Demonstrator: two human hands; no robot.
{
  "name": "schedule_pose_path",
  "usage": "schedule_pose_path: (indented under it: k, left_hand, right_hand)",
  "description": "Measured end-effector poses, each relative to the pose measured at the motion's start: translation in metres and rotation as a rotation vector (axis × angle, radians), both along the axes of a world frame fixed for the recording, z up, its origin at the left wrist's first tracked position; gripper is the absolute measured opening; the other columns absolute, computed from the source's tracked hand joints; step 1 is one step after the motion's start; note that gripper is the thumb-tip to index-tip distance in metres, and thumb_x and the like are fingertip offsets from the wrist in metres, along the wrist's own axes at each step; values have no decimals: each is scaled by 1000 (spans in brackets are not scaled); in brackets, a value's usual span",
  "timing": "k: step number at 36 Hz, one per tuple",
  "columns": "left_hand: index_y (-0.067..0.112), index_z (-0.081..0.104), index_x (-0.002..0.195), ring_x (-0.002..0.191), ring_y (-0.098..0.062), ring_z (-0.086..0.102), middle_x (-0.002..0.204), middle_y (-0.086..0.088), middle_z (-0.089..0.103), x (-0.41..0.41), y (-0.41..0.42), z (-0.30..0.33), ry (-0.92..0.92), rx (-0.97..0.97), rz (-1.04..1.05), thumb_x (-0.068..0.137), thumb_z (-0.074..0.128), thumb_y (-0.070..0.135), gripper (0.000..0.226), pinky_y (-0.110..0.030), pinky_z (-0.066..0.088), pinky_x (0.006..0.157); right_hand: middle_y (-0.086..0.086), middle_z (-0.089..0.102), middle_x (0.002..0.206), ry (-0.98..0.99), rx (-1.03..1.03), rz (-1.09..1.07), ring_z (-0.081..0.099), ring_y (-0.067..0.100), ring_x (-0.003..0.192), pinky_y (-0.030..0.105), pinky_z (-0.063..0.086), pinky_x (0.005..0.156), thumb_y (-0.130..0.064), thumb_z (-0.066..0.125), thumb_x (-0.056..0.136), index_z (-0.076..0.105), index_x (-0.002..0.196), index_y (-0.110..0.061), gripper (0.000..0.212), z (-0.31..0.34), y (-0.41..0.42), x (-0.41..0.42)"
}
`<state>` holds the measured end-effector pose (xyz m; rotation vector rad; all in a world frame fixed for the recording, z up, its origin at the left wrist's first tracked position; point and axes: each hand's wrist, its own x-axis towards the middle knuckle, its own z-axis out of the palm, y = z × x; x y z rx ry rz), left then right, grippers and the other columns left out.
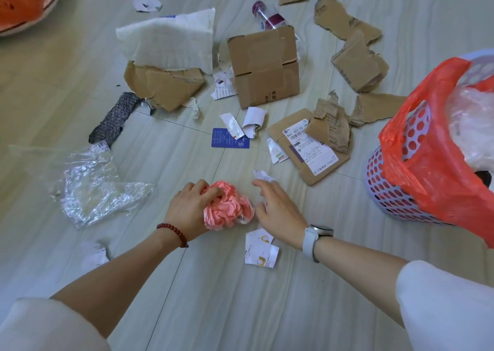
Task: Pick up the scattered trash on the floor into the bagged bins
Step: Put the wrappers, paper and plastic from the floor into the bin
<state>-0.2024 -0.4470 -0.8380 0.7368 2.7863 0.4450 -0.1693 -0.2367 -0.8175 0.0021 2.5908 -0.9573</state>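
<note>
A crumpled pink paper ball (228, 206) lies on the pale tiled floor (187, 284), low in the middle of the view, wrinkled all over with a small white barcode label on its lower right side. The left hand (188, 209), with a dark red bead bracelet at the wrist, grips the ball from its left side; its fingers (207, 190) are curled over the top and dig into the folds. The right hand (280, 211), a watch with a white strap on its wrist, is just beside the ball's right edge, fingers loosely spread and slightly bent, holding nothing; whether the thumb touches the paper I cannot tell. A small crumpled white scrap (263, 175) lies just beyond its fingertips.

To the right stands a lilac perforated bin (387, 190) lined with a red plastic bag (427, 169), with clear plastic already inside. A torn white paper with yellow marks (260, 251) lies near the right wrist. Crinkled clear plastic film (91, 190) lies to the left. Farther off are a folded cardboard box (264, 67), torn cardboard pieces (347, 21), a labelled flat carton (307, 150), a blue card (230, 138), a white bag (165, 40), a bottle with a purple cap (270, 17) and a grey mesh strip (115, 118)
</note>
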Motion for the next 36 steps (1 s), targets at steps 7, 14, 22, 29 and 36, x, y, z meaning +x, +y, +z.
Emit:
schedule_pose_path:
  k: [7, 14, 22, 29, 36]
  left_hand:
    - [30, 41, 101, 68, -29, 56, 85, -9, 57, 9, -24, 4, -36, -48, 82, 46, 86, 45, 72, -26, 34, 51]
    - [20, 46, 110, 79, -36, 52, 92, -16, 52, 5, -31, 7, -17, -208, 255, 50, 81, 50, 75, -42, 47, 61]
    - [14, 42, 110, 98, -36, 49, 144, -15, 27, 17, -26, 2, 129, -493, -31, 46, 75, 53, 82, -43, 47, 61]
    - [15, -9, 147, 140, -36, -19, 144, -5, -36, 32, -10, 18, -197, -535, -106, 26, -6, 100, 148, -59, 9, 111]
    - [17, 10, 146, 141, -29, -19, 151, -1, -28, 33, 15, 20, -280, -391, 110, 36, -14, 95, 137, -62, 1, 111]
  right_hand:
    - [8, 43, 129, 75, 439, 348, 36, 29, 124, 41, 37, 97, -34, 54, 85, 37, 137, -15, 58, -24, 13, 0]
    - [9, 67, 101, 275, 332, 480, 65, 25, 89, 26, 52, 70, -52, 40, 80, 45, 130, -5, 69, -12, 7, 17]
    - [14, 38, 137, -105, 442, 624, 35, 27, 126, 35, 33, 99, -42, 63, 81, 8, 146, -5, 93, -19, 0, 50]
    - [18, 41, 135, -130, 382, 516, 39, 25, 125, 30, 33, 94, -18, 54, 88, 38, 129, 2, 48, -23, 3, 38]
    - [11, 38, 126, -113, 310, 374, 52, 31, 101, 28, 28, 67, -15, 52, 90, 47, 111, -4, 24, -24, 5, 45]
